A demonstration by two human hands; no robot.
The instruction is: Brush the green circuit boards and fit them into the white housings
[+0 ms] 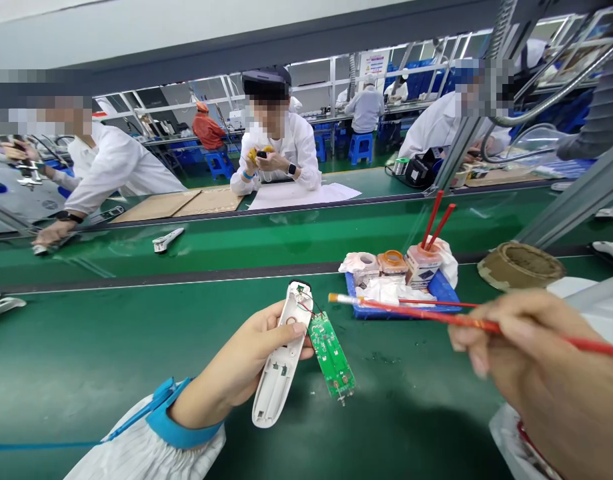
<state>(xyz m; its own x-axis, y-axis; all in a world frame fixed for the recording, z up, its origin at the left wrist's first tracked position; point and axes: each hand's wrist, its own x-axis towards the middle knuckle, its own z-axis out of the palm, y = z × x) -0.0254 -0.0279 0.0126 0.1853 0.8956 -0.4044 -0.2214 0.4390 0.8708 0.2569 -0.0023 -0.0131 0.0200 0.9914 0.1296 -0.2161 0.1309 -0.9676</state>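
2 hands work above a green conveyor belt [411, 413], the left hand [231, 363] clamped around a light plastic casing [281, 373], its fragile circuit board [331, 353] wired alongside and best held by the edges, the right hand [541, 353] pinching a red-handled brush [426, 315].

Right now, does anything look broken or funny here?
Yes. The green circuit board dangles outside the open white plastic casing in the left hand, joined only by thin wires. That looks odd because it sits outside its shell, though I can't tell whether it's actually broken.
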